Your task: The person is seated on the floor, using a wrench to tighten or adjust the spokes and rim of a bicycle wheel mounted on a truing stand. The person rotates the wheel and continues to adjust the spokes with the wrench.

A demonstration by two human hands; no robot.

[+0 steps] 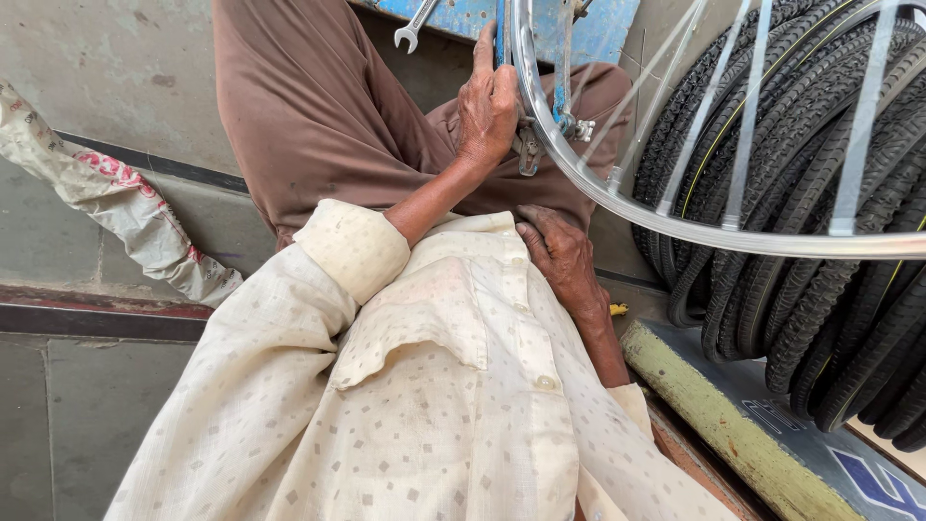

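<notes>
Left hand [487,101] on wheel rim [617,198] — gripping.

L hand [487,106]: raised in front of torso, back of hand to cam, fingers curled shut in a grip, index extended upward
L wrist: roughly straight, slight bend toward the fingers
L forearm: bare, runs diagonally up-right from the cuff
L sleeve: cream w/ small square print, cuff rolled back just below mid-forearm, elbow bent
R hand [559,256]: low, resting palm-down against lap/lower torso, fingers loosely bent, pointing up-left, not gripping anything
R wrist: bent, knuckles higher than forearm
R forearm: bare, angled down-right, sleeve edge near elbow
Hands rel.: L well above R, apart, no contact
Posture: seated, knees spread, torso leaning fwd
</notes>
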